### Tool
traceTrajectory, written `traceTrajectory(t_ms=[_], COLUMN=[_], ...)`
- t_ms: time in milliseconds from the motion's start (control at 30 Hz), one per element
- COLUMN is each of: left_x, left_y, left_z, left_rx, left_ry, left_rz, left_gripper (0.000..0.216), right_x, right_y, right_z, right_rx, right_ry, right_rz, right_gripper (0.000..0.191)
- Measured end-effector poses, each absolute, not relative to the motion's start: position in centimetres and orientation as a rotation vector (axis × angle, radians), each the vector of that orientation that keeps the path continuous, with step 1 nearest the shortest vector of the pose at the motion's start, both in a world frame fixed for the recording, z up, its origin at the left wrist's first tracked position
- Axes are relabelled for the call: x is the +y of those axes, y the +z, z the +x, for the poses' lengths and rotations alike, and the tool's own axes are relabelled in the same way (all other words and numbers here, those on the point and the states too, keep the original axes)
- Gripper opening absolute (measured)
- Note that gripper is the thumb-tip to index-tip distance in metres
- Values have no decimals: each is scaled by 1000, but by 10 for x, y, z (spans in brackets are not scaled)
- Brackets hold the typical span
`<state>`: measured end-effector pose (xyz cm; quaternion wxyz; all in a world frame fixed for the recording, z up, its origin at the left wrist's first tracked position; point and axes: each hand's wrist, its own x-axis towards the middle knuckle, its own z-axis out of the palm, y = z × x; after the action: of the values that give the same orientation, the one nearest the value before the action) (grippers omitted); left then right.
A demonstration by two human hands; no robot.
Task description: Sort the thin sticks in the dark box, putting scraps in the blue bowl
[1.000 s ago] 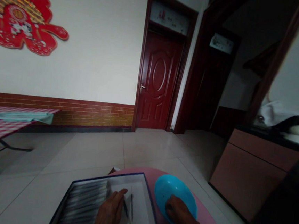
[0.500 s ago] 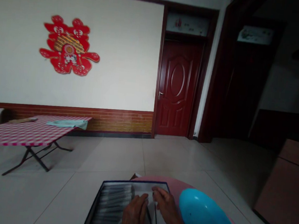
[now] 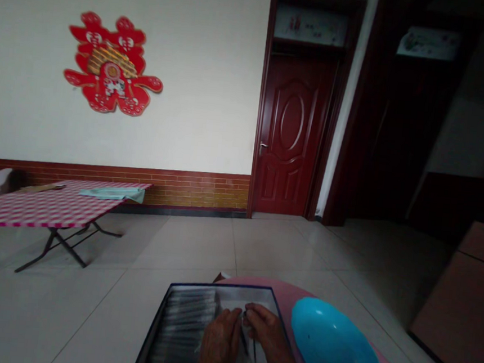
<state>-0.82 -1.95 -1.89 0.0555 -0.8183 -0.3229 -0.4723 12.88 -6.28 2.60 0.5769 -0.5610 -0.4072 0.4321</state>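
Observation:
My left hand point(image 3: 219, 340) and my right hand point(image 3: 268, 336) are close together over a shallow, dark-rimmed box point(image 3: 221, 286). Both are closed, with thumbs and fingers pinched at the tips. Between the right fingertips a small dark piece point(image 3: 246, 314) shows. What the left fingers pinch is hidden. Below the fingertips are two thin, dark, pen-like sticks point(image 3: 245, 344); I cannot tell whether they are held or lie in the box. Clear-wrapped slender items point(image 3: 190, 312) lie in rows along the box's left side, partly covered by my left hand.
A blue basin point(image 3: 322, 330) with a few small dark bits stands right of the box on a pink round table point(image 3: 286, 298). Farther off are a folding bed point(image 3: 44, 209) with a checked cover, a red door point(image 3: 290, 135) and a brownish cabinet-like block point(image 3: 463, 297).
My right hand has come nearer to the left, so the fingertips almost meet. The view has tipped slightly downward. Both hands remain pinched.

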Motion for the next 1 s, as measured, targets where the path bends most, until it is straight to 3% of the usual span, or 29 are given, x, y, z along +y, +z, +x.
traceTrajectory(t_ms=[667,1000], left_x=[-19,-19], left_y=[-15,-4], left_z=[-14,-20], left_rx=[-997,-919], left_ry=[-1466,-1292], left_rz=[-2551,-2429], left_gripper=[32,32], right_x=[-59,-59], right_y=[20,20], right_z=[127,125], right_rx=[-1083,-1210], right_ry=[886,812], right_rz=[-1355,-1322], right_gripper=[34,24])
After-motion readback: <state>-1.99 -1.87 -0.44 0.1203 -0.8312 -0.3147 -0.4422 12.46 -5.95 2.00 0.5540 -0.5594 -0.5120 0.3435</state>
